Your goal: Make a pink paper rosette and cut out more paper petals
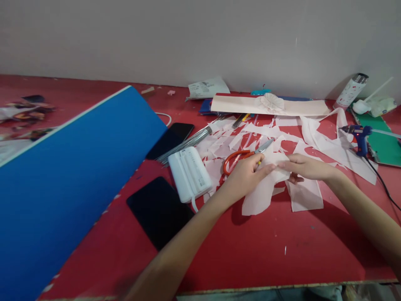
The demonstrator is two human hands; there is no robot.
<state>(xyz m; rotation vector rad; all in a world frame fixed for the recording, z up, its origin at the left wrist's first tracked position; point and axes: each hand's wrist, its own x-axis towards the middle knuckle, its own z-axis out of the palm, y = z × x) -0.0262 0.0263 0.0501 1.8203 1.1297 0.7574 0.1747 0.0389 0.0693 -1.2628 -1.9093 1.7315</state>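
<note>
My left hand (247,172) and my right hand (303,167) meet over the red table (266,251), both pinching one pale pink piece of paper (261,194) between fingers and thumbs. The paper hangs down toward me from the grip. Orange-handled scissors (239,159) lie just behind my left hand, blades pointing right. Many pale paper scraps (328,146) are strewn behind and to the right of my hands.
A large blue sheet (72,175) leans across the left. Two black phones (158,211) (171,140) and a white power bank (189,173) lie left of my hands. A blue glue gun (360,136) with its cord, a tube (351,91) and a long paper strip (269,106) sit farther back.
</note>
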